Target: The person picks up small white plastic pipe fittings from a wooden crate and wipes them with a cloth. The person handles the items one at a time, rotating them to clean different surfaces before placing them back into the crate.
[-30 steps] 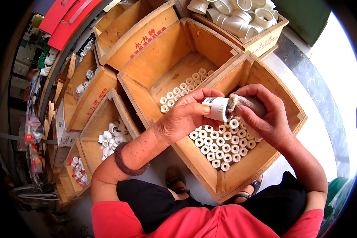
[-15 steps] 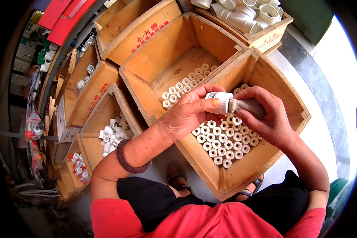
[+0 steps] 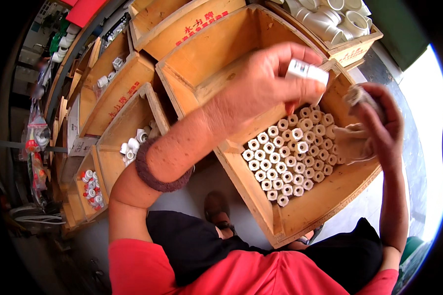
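My left hand (image 3: 273, 73) is closed around a white plastic pipe fitting (image 3: 308, 73) with a printed label, held above the near wooden box (image 3: 248, 196). Off to the right, my right hand (image 3: 390, 120) grips a beige-grey rag (image 3: 352, 143). Part of the cloth is bunched at the fingers, and the rest hangs over the box's right side. Fitting and rag are apart. Beneath them, rows of small white hexagonal fittings (image 3: 285, 164) with round holes stand packed in the box. Motion blurs both hands a little.
A second wooden box (image 3: 182, 83) adjoins behind. Large white pipe fittings (image 3: 330, 24) fill a crate at the back right. To the left are a box with white elbow-like fittings (image 3: 129, 150) and a small compartment of white and red pieces (image 3: 92, 189).
My hands have separated: the left rose and moved right with the fitting, the right drew away to the right with the rag. The rag has come off the fitting's end. The view has shifted slightly.
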Demonstrator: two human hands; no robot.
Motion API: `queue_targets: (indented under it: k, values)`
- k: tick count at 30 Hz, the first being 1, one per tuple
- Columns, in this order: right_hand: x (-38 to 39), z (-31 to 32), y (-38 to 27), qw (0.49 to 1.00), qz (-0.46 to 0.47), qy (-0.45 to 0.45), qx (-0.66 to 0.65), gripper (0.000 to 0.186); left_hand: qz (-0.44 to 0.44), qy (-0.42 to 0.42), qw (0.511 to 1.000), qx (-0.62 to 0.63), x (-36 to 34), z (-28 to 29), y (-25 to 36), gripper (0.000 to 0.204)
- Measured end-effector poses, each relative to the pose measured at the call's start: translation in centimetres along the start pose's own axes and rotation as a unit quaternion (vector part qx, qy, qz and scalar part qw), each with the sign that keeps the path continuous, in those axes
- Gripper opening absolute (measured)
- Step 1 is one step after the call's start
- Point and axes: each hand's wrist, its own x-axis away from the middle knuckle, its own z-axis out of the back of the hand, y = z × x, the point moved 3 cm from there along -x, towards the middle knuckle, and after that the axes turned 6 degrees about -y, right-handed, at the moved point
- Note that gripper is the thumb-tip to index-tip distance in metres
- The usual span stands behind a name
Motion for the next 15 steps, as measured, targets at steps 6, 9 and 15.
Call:
queue_targets:
  k: [6,9,15]
  values:
    - [-1.4,6.1,0.6,0.988,0.015,0.134,0.078,0.043,-0.096,-0.027,0.988,0.121,0.3,2.7,4.7,0.042]
    - [-1.9,8.5,0.4,0.963,-0.006,0.213,0.165,0.051,-0.083,0.088,0.992,0.034,0.6,2.5,6.9,0.05]
    - [-1.4,14.7,0.1,0.977,0.012,0.198,0.084,0.063,-0.185,0.124,0.975,0.017,3.7,5.1,10.3,0.044]
